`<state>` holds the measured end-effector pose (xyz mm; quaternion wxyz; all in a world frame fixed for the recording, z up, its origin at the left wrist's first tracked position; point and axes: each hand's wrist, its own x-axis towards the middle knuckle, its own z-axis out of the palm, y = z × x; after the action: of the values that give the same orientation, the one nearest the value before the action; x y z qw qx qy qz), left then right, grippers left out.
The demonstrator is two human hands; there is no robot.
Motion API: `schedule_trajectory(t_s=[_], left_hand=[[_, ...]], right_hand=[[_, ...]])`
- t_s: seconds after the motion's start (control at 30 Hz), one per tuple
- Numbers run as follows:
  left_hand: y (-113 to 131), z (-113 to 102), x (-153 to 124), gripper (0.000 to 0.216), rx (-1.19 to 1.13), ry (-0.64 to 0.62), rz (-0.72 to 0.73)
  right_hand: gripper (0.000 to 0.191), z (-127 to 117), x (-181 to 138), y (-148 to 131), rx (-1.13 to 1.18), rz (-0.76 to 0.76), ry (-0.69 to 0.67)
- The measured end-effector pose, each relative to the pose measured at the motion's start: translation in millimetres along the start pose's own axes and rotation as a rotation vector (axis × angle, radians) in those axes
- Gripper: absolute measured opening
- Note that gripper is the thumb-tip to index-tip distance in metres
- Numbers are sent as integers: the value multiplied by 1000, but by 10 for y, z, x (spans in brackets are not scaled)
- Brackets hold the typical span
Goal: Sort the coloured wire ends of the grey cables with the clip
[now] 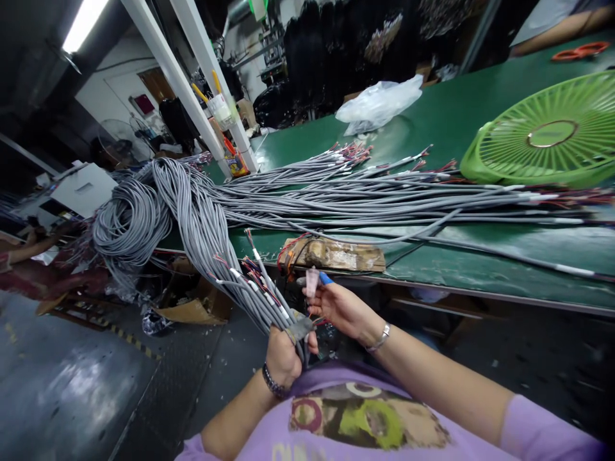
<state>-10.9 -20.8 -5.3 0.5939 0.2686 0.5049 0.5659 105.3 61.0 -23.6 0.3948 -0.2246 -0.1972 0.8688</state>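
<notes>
My left hand (pixel 283 358) is closed around the end of a thick bundle of grey cables (pixel 206 224) hanging off the table edge. A grey strip (pixel 300 328) lies across the bundle just above that hand. Stripped ends with thin coloured wires (pixel 254 275) and white sleeves stick out along the bundle. To the right of it, my right hand (pixel 343 310) has bent fingers, with a blue cover on one fingertip and a whitish wrap on another. A few coloured wires show by its lower fingers; what it pinches is unclear. Just beyond is a wooden block (pixel 346 255) with small parts and red wire.
Many grey cables (pixel 336 202) lie lengthwise along the green table (pixel 480 269). A green fan (pixel 548 131), a plastic bag (pixel 379 105) and orange-handled scissors (pixel 580 51) are on it. White posts (pixel 192 77) rise at the back. A cardboard box (pixel 196 304) stands on the floor, left.
</notes>
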Motion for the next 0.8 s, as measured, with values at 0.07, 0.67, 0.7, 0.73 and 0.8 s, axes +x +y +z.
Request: schedule_trajectory(t_s=[0.07,0.67,0.7,0.73,0.8], left_hand=[[11,5,22,22,-16,13,8],[59,133,200,25,-52,69,-75],[64,136,197,25,-52,70,-77],[69,137,193,26,-52,69,-75],[77,134,182,27,-53,61,-70]], right_hand=[[21,13,9,13,-37,-65,10],[19,39,45,-37,77,11,-8],[18,35,51,-34,94,21,-11],[18,35,58,-29,105,27,-15],[17,37,75,-12,116,21,-19]])
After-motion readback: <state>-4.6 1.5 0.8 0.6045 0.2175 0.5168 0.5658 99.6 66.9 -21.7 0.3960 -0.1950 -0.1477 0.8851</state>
